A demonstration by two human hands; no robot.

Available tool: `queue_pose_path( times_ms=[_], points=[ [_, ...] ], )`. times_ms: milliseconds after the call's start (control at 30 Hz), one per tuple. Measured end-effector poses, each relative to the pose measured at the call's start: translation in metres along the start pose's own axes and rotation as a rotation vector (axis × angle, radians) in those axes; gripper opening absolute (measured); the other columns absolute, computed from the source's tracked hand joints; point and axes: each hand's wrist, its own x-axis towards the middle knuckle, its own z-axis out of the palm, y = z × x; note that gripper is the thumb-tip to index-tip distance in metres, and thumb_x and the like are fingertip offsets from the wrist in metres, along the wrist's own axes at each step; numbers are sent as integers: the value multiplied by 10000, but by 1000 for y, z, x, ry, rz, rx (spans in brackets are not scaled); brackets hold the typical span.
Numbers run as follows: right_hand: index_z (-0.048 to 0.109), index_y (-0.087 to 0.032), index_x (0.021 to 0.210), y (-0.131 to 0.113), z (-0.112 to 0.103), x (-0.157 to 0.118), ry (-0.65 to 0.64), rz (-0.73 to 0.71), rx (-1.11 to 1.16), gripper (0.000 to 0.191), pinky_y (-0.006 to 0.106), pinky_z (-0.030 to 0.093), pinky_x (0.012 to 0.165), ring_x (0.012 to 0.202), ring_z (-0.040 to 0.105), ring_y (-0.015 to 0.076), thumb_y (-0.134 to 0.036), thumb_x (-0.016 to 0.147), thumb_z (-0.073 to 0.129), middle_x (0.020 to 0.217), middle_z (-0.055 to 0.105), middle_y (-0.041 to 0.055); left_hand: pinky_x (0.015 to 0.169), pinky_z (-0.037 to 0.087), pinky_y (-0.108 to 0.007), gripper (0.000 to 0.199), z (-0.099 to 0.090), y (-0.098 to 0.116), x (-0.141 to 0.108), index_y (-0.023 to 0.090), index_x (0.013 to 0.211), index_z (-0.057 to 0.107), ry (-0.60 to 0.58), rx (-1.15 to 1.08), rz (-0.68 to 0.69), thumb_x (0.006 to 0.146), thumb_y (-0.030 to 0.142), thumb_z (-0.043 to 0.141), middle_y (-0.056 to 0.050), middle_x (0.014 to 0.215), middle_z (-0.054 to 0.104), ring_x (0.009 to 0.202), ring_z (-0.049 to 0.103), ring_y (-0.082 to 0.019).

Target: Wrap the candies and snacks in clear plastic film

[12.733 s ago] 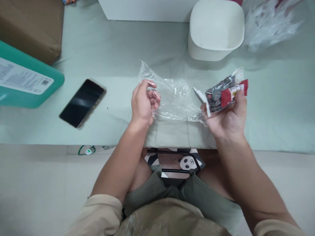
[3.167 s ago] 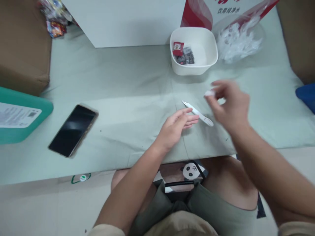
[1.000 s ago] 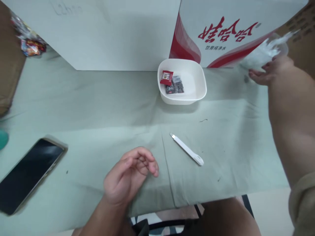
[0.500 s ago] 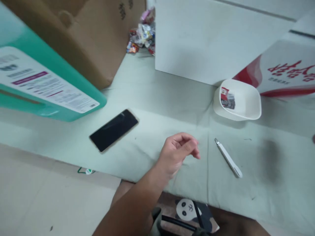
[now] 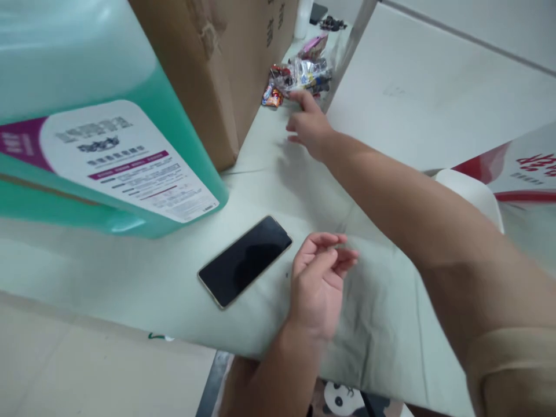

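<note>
My right hand (image 5: pixel 309 124) reaches to the back of the table, its fingers apart and at the near edge of a heap of wrapped snack packets (image 5: pixel 306 72). Nothing shows in its grasp. Near the front edge, my left hand (image 5: pixel 319 281) rests palm up with loosely curled, parted fingers and holds nothing. A dark-screened phone (image 5: pixel 245 260) lies flat to the left of that hand. Behind my right forearm, a white plastic tub (image 5: pixel 475 197) is mostly hidden.
A large jug of green liquid (image 5: pixel 186 156) and a cardboard box (image 5: pixel 243 75) stand on the left. A white panel-sided box or cabinet (image 5: pixel 417 87) rises at the back right, with a red and white carton (image 5: pixel 530 162) beside it. Cloth covers the table (image 5: pixel 174 278).
My right arm has come into view from the right and stretched across to the snack packets. My left hand's fingers have opened somewhat. The view has shifted left, leaving the white cutter out of sight.
</note>
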Motion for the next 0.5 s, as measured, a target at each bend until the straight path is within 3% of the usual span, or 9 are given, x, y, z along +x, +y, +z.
queue_pose_path(
  times_ms=[133,200,333,400,500],
  points=[
    [282,-331,1546,-12,27,66,93,146,141,597,285,569,851,845,611,64,-98,1009,400,1149,570,-18,641,540,-198,28,0,5,10,159,703,676,-9,-40,-98,694,141,695,12,738,690,591,705,-97],
    [317,-318,1535,-7,28,86,118,135,231,562,323,551,898,960,635,82,-118,1014,383,1216,555,-14,629,526,-201,15,2,4,16,153,689,671,-7,-50,-136,685,160,683,8,728,675,571,696,-99],
    [533,-280,1346,12,21,109,198,82,335,391,372,552,898,1091,623,174,-175,974,468,1089,606,-3,629,530,-207,37,4,5,20,147,689,678,-19,-45,-161,685,184,681,2,723,666,575,702,-112],
    [580,-306,1247,21,13,114,198,9,261,336,340,548,858,1069,593,183,-229,921,564,983,624,-9,628,534,-206,37,4,7,19,150,689,678,-21,-44,-151,693,186,682,3,726,667,580,703,-115],
    [593,-316,1108,27,0,113,113,-233,23,210,311,514,828,981,528,179,-331,899,608,812,583,-20,614,530,-195,35,3,9,14,151,685,676,-17,-47,-129,706,177,665,5,722,663,566,682,-101]
  ],
)
